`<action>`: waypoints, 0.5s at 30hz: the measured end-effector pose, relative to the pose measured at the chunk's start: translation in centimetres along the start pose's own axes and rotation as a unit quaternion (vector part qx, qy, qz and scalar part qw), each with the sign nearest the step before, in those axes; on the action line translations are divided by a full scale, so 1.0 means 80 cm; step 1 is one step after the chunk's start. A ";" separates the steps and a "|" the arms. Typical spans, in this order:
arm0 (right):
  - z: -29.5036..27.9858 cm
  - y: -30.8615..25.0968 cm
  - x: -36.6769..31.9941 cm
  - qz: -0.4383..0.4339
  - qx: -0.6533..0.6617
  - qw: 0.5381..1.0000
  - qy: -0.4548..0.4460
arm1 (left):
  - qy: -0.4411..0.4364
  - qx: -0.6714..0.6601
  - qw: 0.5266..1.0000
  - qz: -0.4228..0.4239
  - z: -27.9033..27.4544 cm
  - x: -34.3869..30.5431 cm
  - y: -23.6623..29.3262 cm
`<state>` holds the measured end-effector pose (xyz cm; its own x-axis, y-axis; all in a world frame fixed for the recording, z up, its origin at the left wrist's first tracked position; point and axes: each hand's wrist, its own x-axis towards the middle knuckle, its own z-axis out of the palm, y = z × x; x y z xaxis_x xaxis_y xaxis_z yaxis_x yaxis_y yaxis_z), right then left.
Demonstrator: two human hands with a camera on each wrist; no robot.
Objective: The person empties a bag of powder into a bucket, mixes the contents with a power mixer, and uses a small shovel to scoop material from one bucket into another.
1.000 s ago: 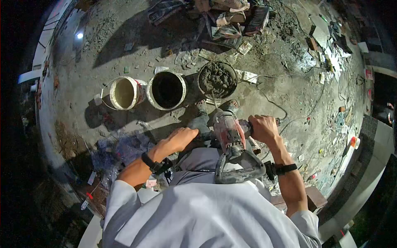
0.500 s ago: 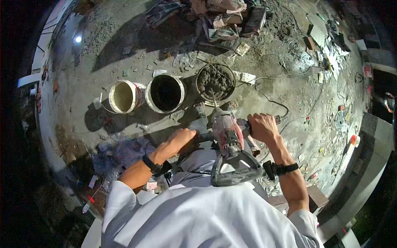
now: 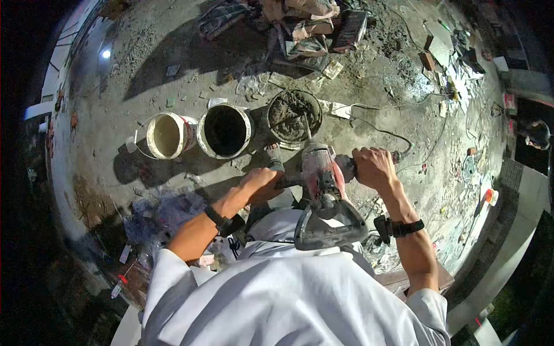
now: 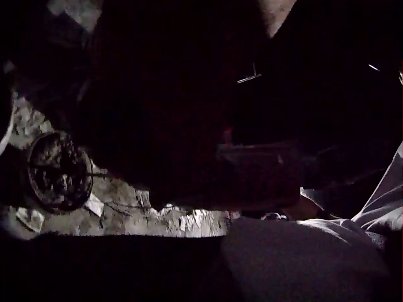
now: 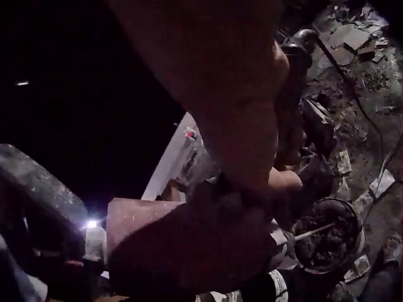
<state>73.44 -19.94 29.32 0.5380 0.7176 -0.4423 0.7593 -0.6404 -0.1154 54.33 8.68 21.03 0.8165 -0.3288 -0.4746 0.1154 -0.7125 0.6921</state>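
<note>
A red and grey handheld power mixer (image 3: 323,176) is held in front of the white shirt, its dusty loop frame toward the body. My left hand (image 3: 262,183) grips its left side handle, and my right hand (image 3: 375,167) wraps round the right one. From the mixer's head a thin shaft (image 3: 307,127) runs into thick grey mortar (image 3: 291,109) in a round bucket (image 3: 269,118); the shaft's lower end is hidden in the mortar. In the right wrist view the shaft (image 5: 316,231) slants into the same bucket. The left wrist view is mostly dark.
Left of the mortar stand a dark-filled bucket (image 3: 249,138) and a white bucket (image 3: 151,138) with pale contents. Torn bags (image 3: 311,34) lie piled beyond. A cable (image 3: 384,131) trails over the debris-strewn floor. Crumpled plastic (image 3: 161,216) lies at left, and a person (image 3: 538,135) is at far right.
The mixer has shifted rightward relative to the mortar bucket, its shaft now leaning differently in the mortar. Both hands have moved slightly forward and right, still gripping the handles. The head view has shifted slightly.
</note>
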 end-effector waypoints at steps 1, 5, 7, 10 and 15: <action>0.002 0.003 0.000 0.003 0.000 1.000 0.010 | 0.021 0.039 0.999 0.017 -0.002 0.003 0.001; 0.009 0.000 -0.007 0.026 0.007 1.000 -0.011 | 0.011 0.082 0.996 0.019 0.027 0.019 -0.024; 0.014 0.005 -0.012 0.009 0.013 1.000 0.008 | -0.005 0.049 0.998 0.027 0.011 0.008 -0.003; 0.011 0.008 -0.010 0.003 0.006 1.000 -0.005 | -0.035 0.038 0.999 0.009 -0.007 -0.007 0.018; 0.009 0.001 -0.011 0.004 0.003 1.000 -0.021 | 0.047 -0.059 0.995 0.062 0.015 -0.040 0.016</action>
<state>72.80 -20.78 29.07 0.5272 0.7005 -0.4810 0.7529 -0.6475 -0.1178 51.22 8.09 22.77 0.8773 -0.3469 -0.3318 0.0709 -0.5900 0.8043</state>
